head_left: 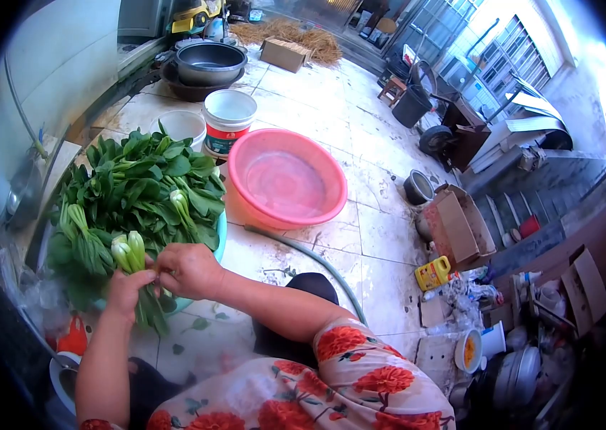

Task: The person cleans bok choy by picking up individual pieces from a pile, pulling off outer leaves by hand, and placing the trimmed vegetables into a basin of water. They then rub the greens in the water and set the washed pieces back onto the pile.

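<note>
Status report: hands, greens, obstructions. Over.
Left hand holding pale-stemmed, leafy green bunch, pale end up. Right hand against it, fingers curled, grip unclear. Heaped dark-green leafy vegetables close by; nothing visibly in the way.

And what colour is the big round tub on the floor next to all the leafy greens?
The tub is pink, seen best in the head view.

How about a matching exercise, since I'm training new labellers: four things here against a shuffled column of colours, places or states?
1. Basin
2. Pale-stemmed bunch
3. Jug
4. Hose

A. Yellow
B. Long and curved
C. Pink
D. In the left hand

Right pairs: 1-C, 2-D, 3-A, 4-B
</note>
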`<state>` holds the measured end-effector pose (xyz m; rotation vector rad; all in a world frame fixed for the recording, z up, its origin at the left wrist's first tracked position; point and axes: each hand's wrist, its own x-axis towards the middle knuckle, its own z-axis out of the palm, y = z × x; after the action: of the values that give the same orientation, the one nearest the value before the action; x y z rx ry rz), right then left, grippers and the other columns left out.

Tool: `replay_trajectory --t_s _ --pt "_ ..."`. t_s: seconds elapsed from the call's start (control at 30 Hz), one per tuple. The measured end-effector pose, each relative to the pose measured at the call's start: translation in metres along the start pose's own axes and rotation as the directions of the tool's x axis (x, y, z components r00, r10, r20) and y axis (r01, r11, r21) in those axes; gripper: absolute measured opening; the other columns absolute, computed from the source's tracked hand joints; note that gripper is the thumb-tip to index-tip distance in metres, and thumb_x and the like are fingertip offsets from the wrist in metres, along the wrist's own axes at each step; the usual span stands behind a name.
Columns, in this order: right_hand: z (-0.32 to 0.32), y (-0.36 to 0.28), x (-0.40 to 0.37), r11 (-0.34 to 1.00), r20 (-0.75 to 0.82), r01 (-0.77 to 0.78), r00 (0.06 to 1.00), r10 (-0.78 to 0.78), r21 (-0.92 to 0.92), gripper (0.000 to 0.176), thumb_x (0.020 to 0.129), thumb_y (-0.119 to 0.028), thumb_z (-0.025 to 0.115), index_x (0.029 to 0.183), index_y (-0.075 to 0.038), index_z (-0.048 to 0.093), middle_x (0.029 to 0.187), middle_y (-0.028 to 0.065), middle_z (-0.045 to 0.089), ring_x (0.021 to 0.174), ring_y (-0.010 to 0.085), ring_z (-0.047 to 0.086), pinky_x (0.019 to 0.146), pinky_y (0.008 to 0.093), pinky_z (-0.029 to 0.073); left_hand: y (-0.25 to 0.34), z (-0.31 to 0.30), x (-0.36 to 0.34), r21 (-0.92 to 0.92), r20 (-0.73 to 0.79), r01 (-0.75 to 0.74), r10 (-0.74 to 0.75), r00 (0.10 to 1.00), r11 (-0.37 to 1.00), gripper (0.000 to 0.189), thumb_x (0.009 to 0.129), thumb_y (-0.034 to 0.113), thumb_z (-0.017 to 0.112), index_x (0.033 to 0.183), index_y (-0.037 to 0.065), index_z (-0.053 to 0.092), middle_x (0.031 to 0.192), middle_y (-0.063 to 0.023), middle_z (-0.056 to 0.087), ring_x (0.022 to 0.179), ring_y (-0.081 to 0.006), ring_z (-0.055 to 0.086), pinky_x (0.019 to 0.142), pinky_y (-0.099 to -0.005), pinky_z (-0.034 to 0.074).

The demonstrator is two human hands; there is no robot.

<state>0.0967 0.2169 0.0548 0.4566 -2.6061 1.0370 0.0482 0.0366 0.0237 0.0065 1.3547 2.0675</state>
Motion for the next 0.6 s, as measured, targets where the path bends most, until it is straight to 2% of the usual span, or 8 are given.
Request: replay_trajectory --t_s 0.13,0.2,0.33,0.4,0.43,0.5,0.53,0.6 --pt "-0.003 0.001 0.002 0.991 -0.015 -0.11 0.994 0.112 0.076 0.011 0.074 -0.018 0.062 0.076 -0.007 0.064 0.075 0.0106 0.062 0.071 0.0302 0.062 0.063 0.0397 0.051 0.004 0.005 -0.002 -0.016 -0.044 0.005 -0.006 0.999 1.0 0.028 0.075 0.002 0.066 0.101 0.008 0.056 0.079 -0.0051 0.059 0.06 -0.0179 0.058 0.053 -0.0295 0.05" --pt "0.003 0.01 0.004 0.949 -0.035 -0.159 0.984 0.176 0.274 0.009 0.074 -0.014 0.06 0.076 -0.005 0.062 0.072 0.0114 0.059 0.067 0.0285 0.061 0.063 0.0385 0.049 0.002 -0.002 0.002 -0.047 -0.037 -0.001 0.0 0.999 0.999 0.029 0.075 0.001 0.066 0.101 0.008 0.056 0.079 -0.005 0.059 0.06 -0.0175 0.058 0.053 -0.0295 0.05" --pt "0.016 0.017 0.006 0.902 -0.076 -0.045 0.993 0.085 0.429 0.014 0.08 -0.015 0.057 0.075 -0.002 0.059 0.07 0.0104 0.06 0.061 0.026 0.061 0.06 0.0366 0.05 -0.001 -0.009 0.007 -0.044 -0.079 -0.023 0.019 0.997 0.999 0.029 0.076 0.0 0.065 0.102 0.009 0.056 0.079 -0.0048 0.059 0.063 -0.0167 0.059 0.052 -0.029 0.049" --pt "0.019 0.011 0.004 0.554 0.146 -0.235 0.969 0.2 0.799 0.013 0.083 -0.014 0.056 0.076 -0.003 0.057 0.071 0.0068 0.062 0.054 0.0174 0.059 0.052 0.0293 0.047 -0.002 -0.007 0.008 -0.057 -0.077 -0.029 0.024 0.997 0.998 0.028 0.076 -0.001 0.065 0.102 0.008 0.056 0.082 -0.0053 0.06 0.066 -0.0171 0.059 0.055 -0.0289 0.05" --pt "0.017 0.009 0.005 0.553 0.145 -0.234 0.969 0.2 0.799 0.013 0.083 -0.014 0.056 0.076 -0.003 0.057 0.071 0.0068 0.062 0.054 0.0174 0.059 0.052 0.0293 0.047 -0.001 -0.006 0.007 -0.073 -0.079 -0.038 0.032 0.996 0.997 0.027 0.077 -0.002 0.065 0.101 0.006 0.057 0.084 -0.0058 0.06 0.07 -0.0175 0.06 0.057 -0.0287 0.05" --pt "0.015 0.005 0.006 0.279 0.293 -0.407 0.881 0.371 0.87 0.012 0.085 -0.013 0.053 0.077 -0.004 0.056 0.073 0.0062 0.064 0.047 0.0115 0.054 0.044 0.023 0.042 0.0 0.0 0.005 -0.051 -0.088 -0.063 0.059 0.994 0.997 0.027 0.077 -0.001 0.067 0.101 0.007 0.057 0.083 -0.005 0.06 0.071 -0.0168 0.06 0.058 -0.0287 0.05" --pt "0.016 0.004 0.005 0.277 0.294 -0.407 0.881 0.371 0.87 0.012 0.085 -0.013 0.053 0.077 -0.004 0.056 0.073 0.0062 0.064 0.047 0.0115 0.054 0.044 0.023 0.042 0.002 0.004 0.004 -0.036 -0.096 -0.094 0.09 0.991 0.995 0.027 0.078 0.001 0.069 0.101 0.007 0.057 0.083 -0.0041 0.06 0.071 -0.016 0.06 0.059 -0.0287 0.05" --pt "0.017 0.002 0.004 0.118 0.317 -0.405 0.838 0.445 0.906 0.01 0.083 -0.012 0.051 0.079 -0.004 0.056 0.072 0.0078 0.064 0.043 0.0114 0.051 0.038 0.0225 0.038 0.007 0.012 -0.001 0.036 -0.084 -0.1 0.103 0.991 0.994 0.026 0.078 0.005 0.073 0.099 0.007 0.059 0.084 -0.0023 0.061 0.074 -0.013 0.06 0.063 -0.0267 0.049"
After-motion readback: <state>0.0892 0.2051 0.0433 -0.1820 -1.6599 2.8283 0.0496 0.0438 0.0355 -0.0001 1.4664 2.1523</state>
